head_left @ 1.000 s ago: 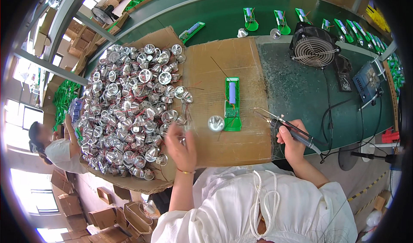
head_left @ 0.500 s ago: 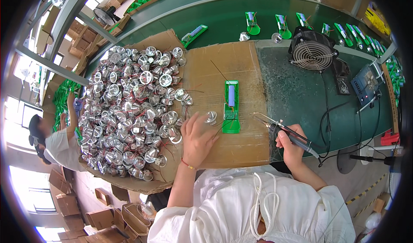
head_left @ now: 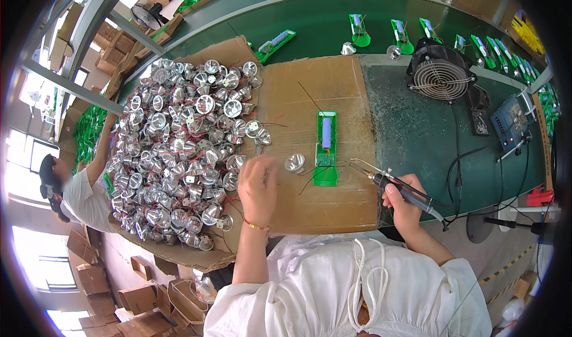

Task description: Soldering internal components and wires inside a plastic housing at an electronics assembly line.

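A green plastic housing (head_left: pixel 325 178) lies upright in my view on the cardboard mat, with a purple-blue battery cell (head_left: pixel 326 133) and a small green circuit board (head_left: pixel 325 159) in it. Just left of it rests one silver lamp reflector (head_left: pixel 294 163), its thin wires reaching toward the housing. My left hand (head_left: pixel 258 189) hovers between that reflector and the big reflector pile (head_left: pixel 179 152); its fingers look bent but are smeared by motion. In my right hand (head_left: pixel 403 201) is a soldering iron (head_left: pixel 411 199) with a thin metal feed tube, its tip apart from the housing.
Behind the cardboard mat (head_left: pixel 310 81), several green housings (head_left: pixel 359 32) line the green bench. A black fan (head_left: pixel 441 78) with a metal grille and a blue soldering station (head_left: pixel 510 122) stand at the right, cables trailing. Another person (head_left: pixel 83 191) reaches toward green parts at far left.
My left hand has drawn back leftward from the reflector, its fingers now more bent. The reflector shows fully beside the housing. My right hand keeps the soldering iron in about the same place.
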Action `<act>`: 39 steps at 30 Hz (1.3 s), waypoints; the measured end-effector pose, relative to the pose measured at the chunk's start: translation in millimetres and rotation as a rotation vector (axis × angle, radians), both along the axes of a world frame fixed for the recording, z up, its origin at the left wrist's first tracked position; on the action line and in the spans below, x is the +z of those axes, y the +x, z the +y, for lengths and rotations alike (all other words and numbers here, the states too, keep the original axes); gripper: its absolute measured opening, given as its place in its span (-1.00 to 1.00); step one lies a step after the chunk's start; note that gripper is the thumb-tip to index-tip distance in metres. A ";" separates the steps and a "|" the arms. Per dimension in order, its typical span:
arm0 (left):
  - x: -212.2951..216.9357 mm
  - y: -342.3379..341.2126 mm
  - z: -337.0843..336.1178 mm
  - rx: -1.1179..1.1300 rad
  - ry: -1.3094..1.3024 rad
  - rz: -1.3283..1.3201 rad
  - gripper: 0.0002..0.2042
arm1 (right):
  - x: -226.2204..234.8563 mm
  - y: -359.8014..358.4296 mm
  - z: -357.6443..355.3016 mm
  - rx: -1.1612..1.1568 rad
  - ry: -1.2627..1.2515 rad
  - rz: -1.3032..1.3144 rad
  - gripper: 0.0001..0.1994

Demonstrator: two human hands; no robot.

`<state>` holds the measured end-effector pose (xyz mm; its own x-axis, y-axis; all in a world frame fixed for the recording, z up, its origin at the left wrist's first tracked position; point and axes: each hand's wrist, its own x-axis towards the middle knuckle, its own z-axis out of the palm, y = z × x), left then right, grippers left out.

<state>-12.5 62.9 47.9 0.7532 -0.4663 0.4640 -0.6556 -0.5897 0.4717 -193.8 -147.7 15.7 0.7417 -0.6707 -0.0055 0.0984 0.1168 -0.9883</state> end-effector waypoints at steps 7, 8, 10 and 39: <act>-21.7 3.5 -4.2 -0.122 -0.285 0.379 -0.87 | -0.3 4.7 1.3 0.029 0.018 0.006 -0.82; -23.4 6.1 -4.2 -0.026 -0.473 0.593 -0.90 | -0.2 5.2 1.1 0.030 0.020 0.006 -0.82; -12.3 7.9 -10.8 0.016 -0.665 0.797 -0.91 | -0.1 4.3 0.3 0.029 0.024 0.010 -0.82; -37.9 -12.6 -45.2 -0.244 0.015 0.444 -0.85 | -4.3 23.4 14.2 0.074 -0.035 0.013 -0.82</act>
<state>-25.1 17.7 10.0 0.7445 -0.6575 0.1156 -0.5135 -0.4533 0.7286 -170.4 -133.5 11.4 0.7893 -0.6139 0.0074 0.0781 0.0884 -0.9930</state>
